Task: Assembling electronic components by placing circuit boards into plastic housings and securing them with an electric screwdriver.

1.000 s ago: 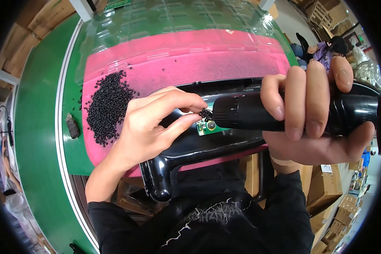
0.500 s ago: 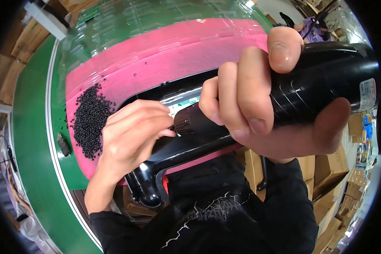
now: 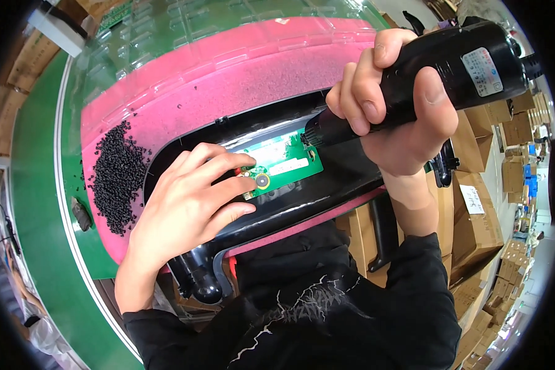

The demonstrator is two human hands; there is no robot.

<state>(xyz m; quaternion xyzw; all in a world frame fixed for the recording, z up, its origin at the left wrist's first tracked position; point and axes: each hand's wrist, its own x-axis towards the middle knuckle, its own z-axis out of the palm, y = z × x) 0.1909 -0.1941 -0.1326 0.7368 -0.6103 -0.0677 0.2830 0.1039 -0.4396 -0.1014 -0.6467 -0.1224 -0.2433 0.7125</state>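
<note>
A green circuit board lies inside a long black plastic housing. My left hand reaches over the housing, its fingers apart and stretched out. Two of its fingertips rest on the board's left end, close to a round component. My right hand is wrapped round a black electric screwdriver, which slants down to the left. The screwdriver's collar is over the board's upper right part, and the bit cannot be made out.
A pile of small black screws sits on the pink mat, left of the housing. Clear plastic trays lie beyond it on the green table. Cardboard boxes stand at the right.
The screwdriver has moved right and away from my left hand, uncovering the board. My left fingers, earlier pinched near the screwdriver's tip, now spread onto the board.
</note>
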